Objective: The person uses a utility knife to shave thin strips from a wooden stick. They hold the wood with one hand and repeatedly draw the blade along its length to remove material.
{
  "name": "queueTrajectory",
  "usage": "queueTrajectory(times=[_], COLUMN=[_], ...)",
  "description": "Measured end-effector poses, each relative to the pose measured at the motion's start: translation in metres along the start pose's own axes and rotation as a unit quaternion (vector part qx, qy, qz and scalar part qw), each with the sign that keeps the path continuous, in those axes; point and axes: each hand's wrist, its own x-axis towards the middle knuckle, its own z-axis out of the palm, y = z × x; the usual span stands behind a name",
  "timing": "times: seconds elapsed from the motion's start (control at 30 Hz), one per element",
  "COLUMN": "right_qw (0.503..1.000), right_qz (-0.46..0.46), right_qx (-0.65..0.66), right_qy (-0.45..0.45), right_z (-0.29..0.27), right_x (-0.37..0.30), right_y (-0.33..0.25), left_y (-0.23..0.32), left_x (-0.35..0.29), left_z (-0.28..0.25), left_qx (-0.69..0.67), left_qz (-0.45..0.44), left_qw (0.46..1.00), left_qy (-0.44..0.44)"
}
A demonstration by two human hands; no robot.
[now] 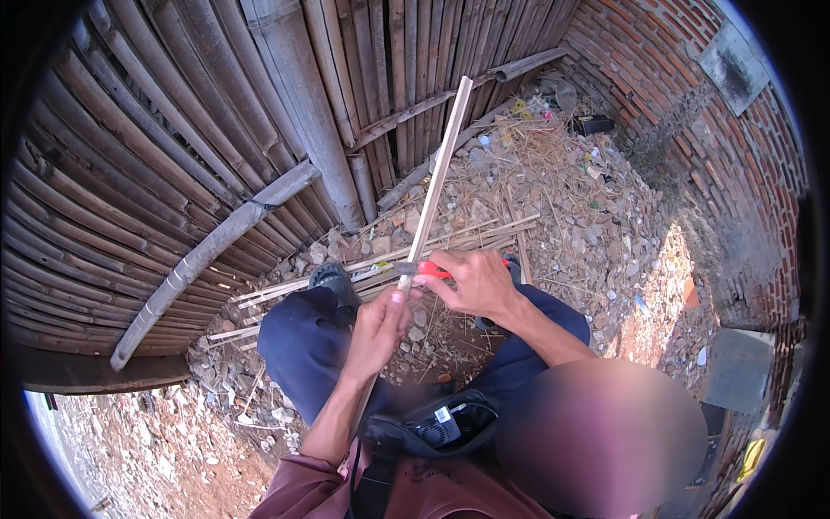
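Observation:
My left hand [378, 327] is closed around the lower part of a long, pale wooden strip [442, 173]. The strip slants up and away, its far end near the bamboo wall. My right hand [477, 282] grips a red-handled knife [434, 270]. Its short grey blade lies across the strip, just above my left thumb. The two hands are close together over my bent knees. Between my feet and beyond them, several similar loose strips [510, 228] lie on the ground.
A bamboo wall [173, 156] with a thick post [298, 95] rises at the left and far side. At the right stands a brick wall [735, 164]. Stones, straw and litter cover the ground [596, 233]. A black open pouch [450, 424] sits at my waist.

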Motion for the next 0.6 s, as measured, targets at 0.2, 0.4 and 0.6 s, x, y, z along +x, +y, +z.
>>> queueTrajectory(times=[0.2, 0.4, 0.6], right_qw=[0.999, 0.999, 0.998], right_qz=[0.018, 0.019, 0.008], right_qx=[-0.011, -0.014, -0.012], right_qy=[0.036, 0.043, 0.056], right_z=[-0.0025, -0.0061, -0.0063], right_x=[0.0023, 0.0080, 0.0101], right_y=[0.0040, 0.0044, 0.0074], left_y=[-0.0001, -0.0027, 0.0013], left_x=[0.0001, -0.0019, -0.0022], left_z=[0.0011, -0.0006, -0.0001], left_qx=[0.010, 0.019, 0.046], left_qz=[0.015, 0.016, 0.011], left_qw=[1.000, 1.000, 0.999], left_qy=[0.006, 0.004, 0.026])
